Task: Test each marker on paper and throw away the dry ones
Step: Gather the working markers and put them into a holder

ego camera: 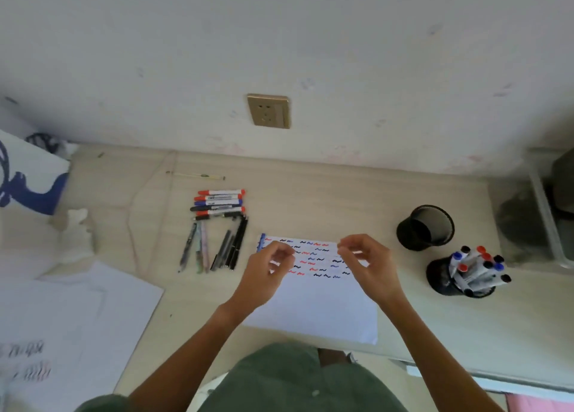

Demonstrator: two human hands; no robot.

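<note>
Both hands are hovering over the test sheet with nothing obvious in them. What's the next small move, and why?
Probably reach the right hand to the full cup of markers and draw one out. Both hands, left hand included, seem to hold nothing over the paper, though a thin marker could be hidden. The cup is full, and blank paper remains below the squiggles.

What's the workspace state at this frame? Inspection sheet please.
Surface: pale wood-grain desk against a wall.
Job's things: test paper with red, blue and black squiggles; row of markers lying far left of it; pens below them; mesh cup of markers; empty mesh cup.
Clutter: loose sheets; crumpled tissue; thin pen near the wall.
Grips: left hand and right hand over the paper, fingers curled; whether they hold a marker cannot be told.
Cables: nothing seen.
Surroundings: wall socket; blue-printed bag at left.
</note>
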